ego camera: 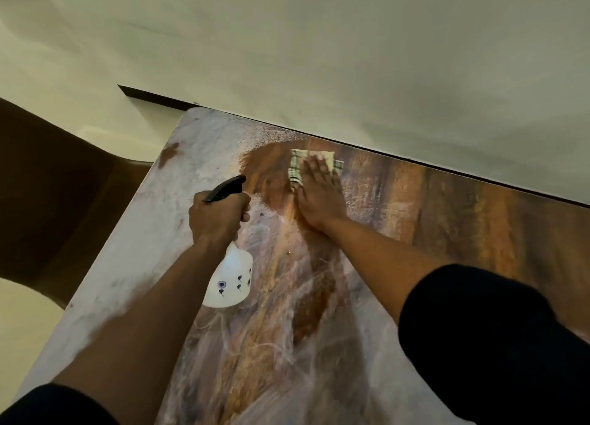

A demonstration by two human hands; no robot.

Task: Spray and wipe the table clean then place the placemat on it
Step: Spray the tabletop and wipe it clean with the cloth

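Far left: a dark brown curved chair back (48, 201) beside the table's left edge; pale floor under it.

Table (479, 220): wood-grain top, its far edge against a pale wall (319, 57); the left and near parts are filmed with whitish dust and smear marks (105, 281); the right part shows clean brown grain; a fan of fine droplets (271, 137) lies near the far edge, so wiping looks partly done.

Left hand (217, 217): fingers curled round the neck of a spray bottle (228, 281), held above the table, black nozzle (228, 188) aimed at the far edge; white translucent body with small dark printed motifs hangs below the fist. Judged light, stiff plastic; possibly slick if wet; the neck under the trigger is the sure hold, as taken here.

Right hand (316, 194): flat, fingers straight and together, pressing a checked cloth (297, 169) onto the table just short of the wall; the cloth is folded, green-and-cream, mostly under the fingers. Judged soft, limp, damp; will bunch if pushed by an edge; a flat palm across its middle keeps it spread.

Both forearms bare; dark sleeves (495, 344) at the bottom corners.

Placemat: not in view; cannot tell where it waits. Likely flat and flexible; best lifted by two opposite edges once the top is dry.
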